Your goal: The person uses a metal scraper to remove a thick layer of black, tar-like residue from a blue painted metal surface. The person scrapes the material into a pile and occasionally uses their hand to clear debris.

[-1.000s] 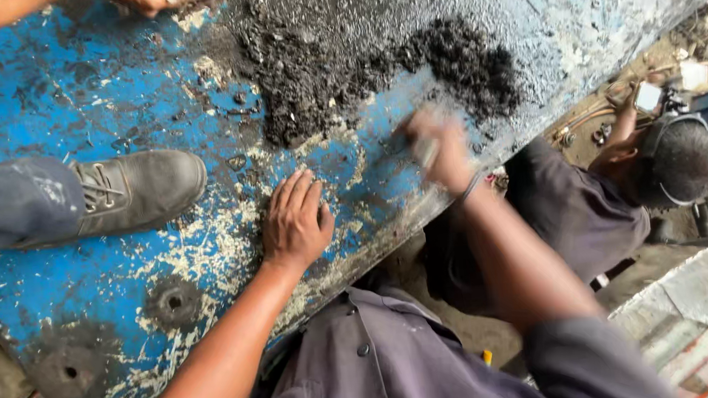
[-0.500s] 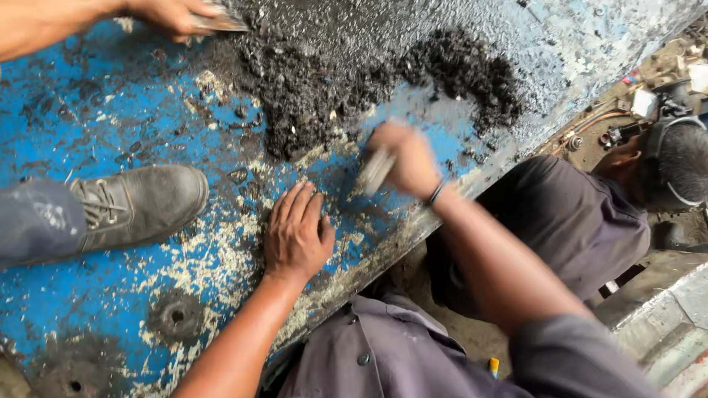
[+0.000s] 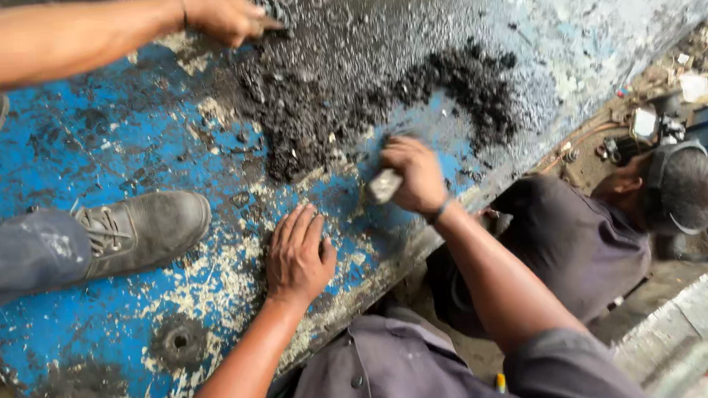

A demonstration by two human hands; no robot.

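Note:
My left hand (image 3: 297,255) lies flat, fingers spread, on a worn blue-painted metal sheet (image 3: 94,153). My right hand (image 3: 416,175) grips a small pale scraper (image 3: 384,185) whose edge is pressed to the sheet just below a heap of black scraped-off debris (image 3: 338,115). Bare pale patches show where the paint has come off around my left hand.
Another person's hand (image 3: 227,14) works on the sheet at the top edge. A grey boot (image 3: 139,233) and trouser leg stand on the sheet at left. A second person (image 3: 630,226) in grey sits below the sheet's right edge. Small parts lie on the ground at right.
My right hand has moved the scraper leftward and downward along the sheet, away from the debris heap. My left hand has stayed flat in place. The other person's hand has shifted right along the top.

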